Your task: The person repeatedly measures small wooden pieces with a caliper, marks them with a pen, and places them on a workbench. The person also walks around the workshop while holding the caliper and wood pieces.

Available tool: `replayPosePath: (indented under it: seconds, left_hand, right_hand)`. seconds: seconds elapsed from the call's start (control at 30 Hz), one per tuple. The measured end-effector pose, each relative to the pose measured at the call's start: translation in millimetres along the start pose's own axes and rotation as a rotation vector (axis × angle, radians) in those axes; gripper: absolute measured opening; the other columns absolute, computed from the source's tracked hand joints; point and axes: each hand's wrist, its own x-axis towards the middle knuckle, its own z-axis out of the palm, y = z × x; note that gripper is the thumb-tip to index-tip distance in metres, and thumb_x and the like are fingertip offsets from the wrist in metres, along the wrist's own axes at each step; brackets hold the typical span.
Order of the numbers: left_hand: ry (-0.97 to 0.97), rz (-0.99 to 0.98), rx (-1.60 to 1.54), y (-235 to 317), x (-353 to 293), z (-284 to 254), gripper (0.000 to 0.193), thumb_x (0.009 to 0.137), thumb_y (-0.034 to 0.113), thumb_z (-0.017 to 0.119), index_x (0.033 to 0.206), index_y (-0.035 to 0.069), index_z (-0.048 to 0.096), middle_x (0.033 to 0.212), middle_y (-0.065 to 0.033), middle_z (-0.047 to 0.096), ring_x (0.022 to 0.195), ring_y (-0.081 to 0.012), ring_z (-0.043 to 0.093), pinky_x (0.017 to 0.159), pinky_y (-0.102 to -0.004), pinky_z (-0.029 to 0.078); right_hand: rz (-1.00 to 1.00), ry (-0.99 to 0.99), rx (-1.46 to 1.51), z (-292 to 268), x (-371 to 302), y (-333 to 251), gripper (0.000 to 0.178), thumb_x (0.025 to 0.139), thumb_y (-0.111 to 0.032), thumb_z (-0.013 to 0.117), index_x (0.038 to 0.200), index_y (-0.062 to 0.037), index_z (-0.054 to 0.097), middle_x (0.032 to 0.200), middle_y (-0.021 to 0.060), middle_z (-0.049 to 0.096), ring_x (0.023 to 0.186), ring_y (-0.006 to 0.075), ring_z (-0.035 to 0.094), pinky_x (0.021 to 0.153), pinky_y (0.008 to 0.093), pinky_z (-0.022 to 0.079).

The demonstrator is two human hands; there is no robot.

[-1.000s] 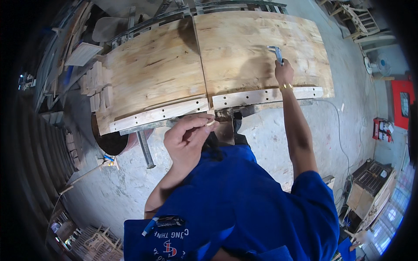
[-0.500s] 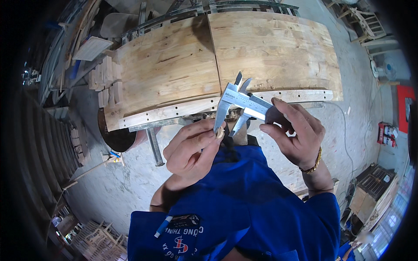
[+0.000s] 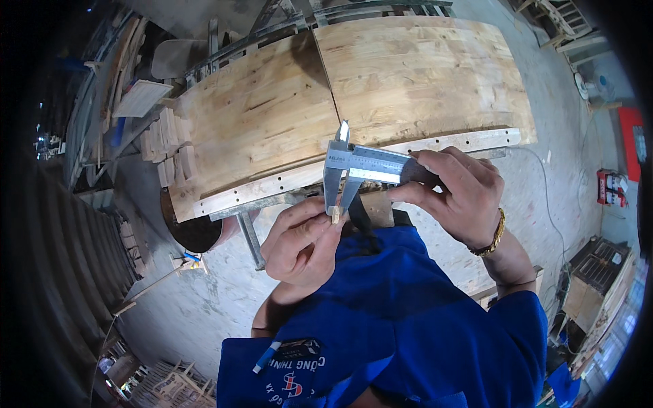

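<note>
In my right hand [image 3: 457, 194] is a metal vernier caliper [image 3: 373, 164], its beam gripped between thumb and fingers. My left hand [image 3: 299, 241] pinches a small piece of pale wood [image 3: 336, 214]. The wood sits at the tips of the caliper's lower jaws, which stand close around it. Both hands are raised before my blue shirt, near the front edge of a wooden workbench top [image 3: 252, 122].
A pale wooden strip with dark holes [image 3: 272, 185] runs along the bench's front edge. Stacked wood blocks [image 3: 166, 136] lie at its left end. A round dark-topped container [image 3: 187, 221] stands below. On the right are a wooden cabinet [image 3: 592, 279] and a cable on the floor.
The caliper's jaws have closed from wide apart to around the small wood piece. My right hand has moved slightly left, bringing the caliper lower and more level.
</note>
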Motion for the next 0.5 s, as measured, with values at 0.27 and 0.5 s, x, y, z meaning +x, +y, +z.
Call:
replayPosePath:
  seconds: [0.27, 0.5]
  left_hand:
    - [-0.138, -0.021, 0.115, 2, -1, -9, 0.034, 0.071, -0.019, 0.060, 0.099, -0.001, 0.050, 0.095, -0.0221, 0.057, 0.087, -0.0307, 0.063, 0.074, -0.0415, 0.056]
    - [0.001, -0.269, -0.255, 0, 2, 2, 0.048, 0.073, 0.005, 0.069, 0.112, -0.003, 0.043, 0.096, -0.0175, 0.059, 0.081, -0.0315, 0.064, 0.069, -0.0429, 0.056]
  right_hand:
    - [-0.084, 0.037, -0.018, 3, 2, 10, 0.046, 0.058, -0.043, 0.077, 0.078, -0.0070, 0.057, 0.056, -0.0019, 0.055, 0.046, 0.0103, 0.055, 0.041, 0.0222, 0.037]
    - [-0.141, 0.057, -0.051, 2, 5, 12, 0.044, 0.062, -0.049, 0.073, 0.074, -0.0101, 0.055, 0.053, -0.0048, 0.051, 0.046, 0.0082, 0.052, 0.038, 0.0223, 0.029]
